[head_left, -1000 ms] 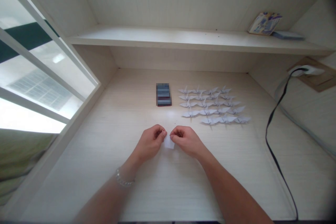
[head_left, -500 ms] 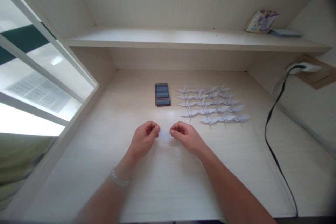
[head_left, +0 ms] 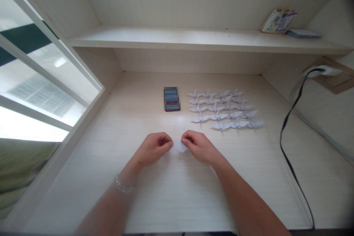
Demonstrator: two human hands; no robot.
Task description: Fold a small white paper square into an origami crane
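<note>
A small piece of white paper (head_left: 180, 147) is between my two hands, just above or on the pale desk. My left hand (head_left: 155, 148) pinches its left corner between thumb and fingers; a pale bracelet circles that wrist. From the right, my right hand (head_left: 199, 146) pinches the paper's other side, its fingers curled. Fingers and thumbs partly hide the paper's edges, and its folds are too faint to make out. Beyond my right hand, several white folded paper cranes (head_left: 221, 115) stand in rows.
A phone (head_left: 172, 99) with a blurred screen lies beyond my hands. A black cable (head_left: 281, 138) runs from the wall socket (head_left: 329, 73) down the desk's right side. Over the back of the desk is a shelf (head_left: 166, 37) with a small colourful box (head_left: 278, 21). White bars line the left side.
Both hands have shifted slightly right and toward me with the paper. My left hand has turned and come closer to the right one. The paper's lower edge now shows as a point.
</note>
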